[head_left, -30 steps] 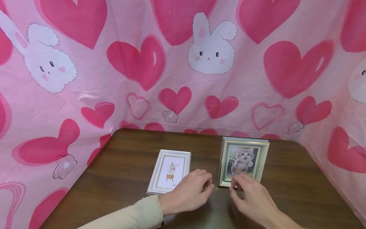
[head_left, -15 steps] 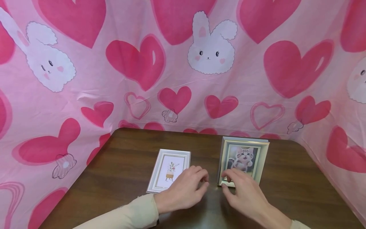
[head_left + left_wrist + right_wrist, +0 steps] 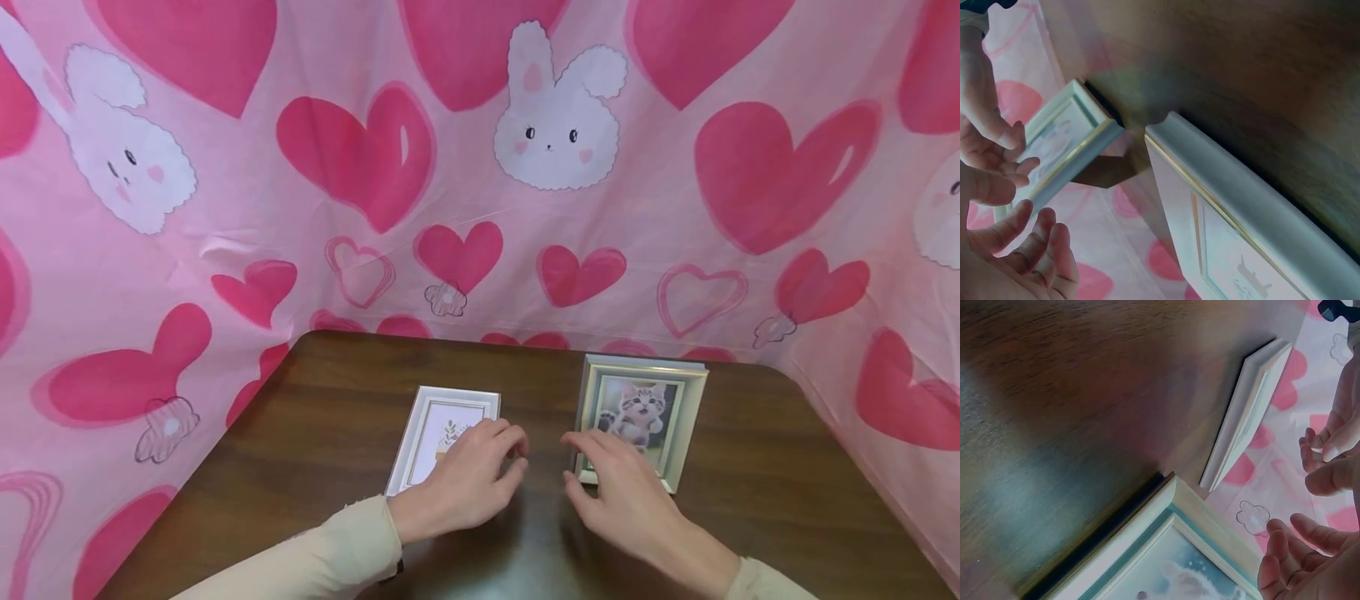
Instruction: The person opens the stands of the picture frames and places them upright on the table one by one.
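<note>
left hand (image 3: 467,482) and right hand (image 3: 628,496) have loose, empty fingers; cat frame (image 3: 648,412) just past the right's, plant frame (image 3: 429,429) beside the left's; I'd move gently, nudging neither

Kitten frame (image 3: 642,408) upright, plant frame (image 3: 441,423) flat.

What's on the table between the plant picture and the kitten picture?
Bare tabletop in the head view, though the left hand covers part of it.
</note>
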Available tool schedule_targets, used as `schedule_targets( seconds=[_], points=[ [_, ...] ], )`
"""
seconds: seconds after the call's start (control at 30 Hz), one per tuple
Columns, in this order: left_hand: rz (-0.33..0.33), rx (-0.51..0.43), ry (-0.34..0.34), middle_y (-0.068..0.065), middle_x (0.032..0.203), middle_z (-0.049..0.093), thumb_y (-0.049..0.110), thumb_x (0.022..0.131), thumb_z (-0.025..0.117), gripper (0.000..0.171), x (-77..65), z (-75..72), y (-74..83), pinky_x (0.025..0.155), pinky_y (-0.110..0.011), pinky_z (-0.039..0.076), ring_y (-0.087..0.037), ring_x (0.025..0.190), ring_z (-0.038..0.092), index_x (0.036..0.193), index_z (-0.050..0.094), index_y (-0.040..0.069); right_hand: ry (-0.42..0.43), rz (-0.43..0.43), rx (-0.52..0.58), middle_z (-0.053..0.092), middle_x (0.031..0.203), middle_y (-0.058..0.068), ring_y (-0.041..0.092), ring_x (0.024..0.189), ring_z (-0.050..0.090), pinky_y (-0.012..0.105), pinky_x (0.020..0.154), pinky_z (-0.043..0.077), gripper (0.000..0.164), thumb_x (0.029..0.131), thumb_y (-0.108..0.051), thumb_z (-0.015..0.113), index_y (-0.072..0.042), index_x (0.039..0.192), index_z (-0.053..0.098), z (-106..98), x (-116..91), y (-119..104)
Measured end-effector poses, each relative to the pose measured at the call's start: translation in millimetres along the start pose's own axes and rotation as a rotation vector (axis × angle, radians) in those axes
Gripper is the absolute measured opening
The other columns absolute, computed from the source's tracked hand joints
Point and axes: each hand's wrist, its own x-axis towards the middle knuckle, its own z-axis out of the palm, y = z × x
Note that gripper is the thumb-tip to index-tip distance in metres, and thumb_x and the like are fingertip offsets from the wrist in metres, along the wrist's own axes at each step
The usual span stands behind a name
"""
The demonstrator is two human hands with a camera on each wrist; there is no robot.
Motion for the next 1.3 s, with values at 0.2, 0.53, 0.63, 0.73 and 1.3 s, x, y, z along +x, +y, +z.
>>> schedule_targets(
  seconds=[0.2, 0.53, 0.63, 0.73, 1.3],
  points=[
    [-0.02, 0.017, 0.017, 0.006, 0.09, 0.062, 0.018, 0.097, 0.07, 0.003, -1.2, -3.6, -7.1, 0.075, -0.032, 0.047, -0.012, 0.084, 0.053, 0.098, 0.067, 0.017, -0.013, -0.016, 0.007, 0.073, 0.112, 0.002, 0.023, 0.104, 0.069, 0.048, 0.088, 0.058, 0.04, 0.083, -0.019, 0.083, -0.01, 0.121, 0.072, 3.5, 4.0, -2.7],
    [-0.045, 0.08, 0.057, 0.004, 0.093, 0.063, 0.011, 0.093, 0.068, 0.011, -7.4, -9.0, -23.3, 0.08, -0.037, 0.05, -0.017, 0.088, 0.057, 0.102, 0.07, 0.016, -0.031, -0.059, 0.021, 0.074, 0.12, 0.004, 0.023, 0.111, 0.069, 0.046, 0.091, 0.057, 0.048, 0.083, -0.019, 0.085, -0.009, 0.128, 0.071, 15.5, 13.6, -4.2],
    [-0.052, 0.099, 0.055, 0.003, 0.097, 0.065, 0.01, 0.091, 0.067, 0.016, -8.3, -12.6, -28.8, 0.083, -0.038, 0.05, -0.019, 0.092, 0.058, 0.105, 0.07, 0.016, -0.049, -0.062, 0.03, 0.074, 0.122, 0.005, 0.024, 0.113, 0.068, 0.047, 0.093, 0.057, 0.049, 0.083, -0.018, 0.084, -0.009, 0.13, 0.07, 19.2, 17.3, -6.3],
    [-0.062, 0.106, 0.06, -0.001, 0.101, 0.067, 0.008, 0.09, 0.068, 0.02, -9.6, -16.6, -33.9, 0.086, -0.041, 0.05, -0.022, 0.096, 0.059, 0.108, 0.071, 0.014, -0.067, -0.067, 0.036, 0.073, 0.124, 0.006, 0.025, 0.113, 0.068, 0.047, 0.093, 0.056, 0.05, 0.084, -0.018, 0.082, -0.008, 0.131, 0.069, 22.3, 21.2, -9.8],
    [-0.174, 0.158, 0.027, -0.008, 0.123, 0.067, 0.01, 0.091, 0.07, 0.03, -18.0, -26.7, -60.2, 0.094, -0.049, 0.05, -0.031, 0.11, 0.059, 0.121, 0.07, 0.01, -0.137, -0.034, 0.047, 0.068, 0.13, 0.014, 0.034, 0.117, 0.064, 0.055, 0.095, 0.053, 0.058, 0.085, -0.024, 0.079, -0.004, 0.138, 0.065, 40.5, 31.4, -18.5]
  ],
)
